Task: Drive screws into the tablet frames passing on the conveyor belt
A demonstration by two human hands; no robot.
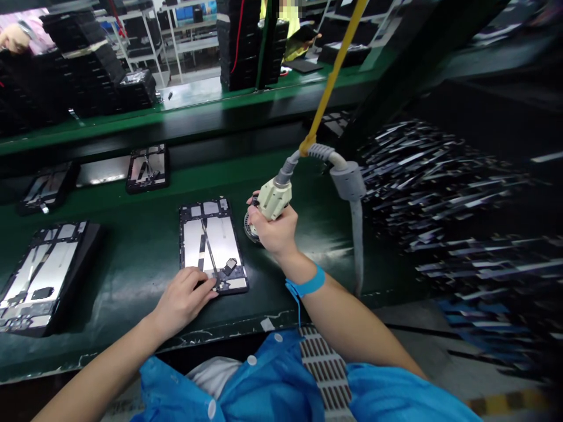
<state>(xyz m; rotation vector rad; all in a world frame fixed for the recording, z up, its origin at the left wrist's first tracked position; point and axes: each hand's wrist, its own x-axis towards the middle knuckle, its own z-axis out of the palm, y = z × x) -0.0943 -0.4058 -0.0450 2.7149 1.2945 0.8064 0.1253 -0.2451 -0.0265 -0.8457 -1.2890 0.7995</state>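
An opened tablet chassis (212, 243) lies flat on the green conveyor belt (145, 258) in front of me. My left hand (185, 299) rests on its near left corner, fingers curled down onto the frame. To the right of the chassis my right hand (275, 230) is wrapped round a cream electric screwdriver (273, 198), held upright. Its grey hose (347, 181) and a yellow cord (334, 73) run up from the tool. A small round dish (250, 228) sits half hidden behind that hand. A blue wrist strap (308, 285) circles my right wrist.
More open chassis lie on the belt at the left (41, 275) and further back (147, 168), (48, 186). Stacks of black trays (83, 70) stand beyond. Another person in yellow (292, 29) works at the far side. The right of the view is motion-smeared.
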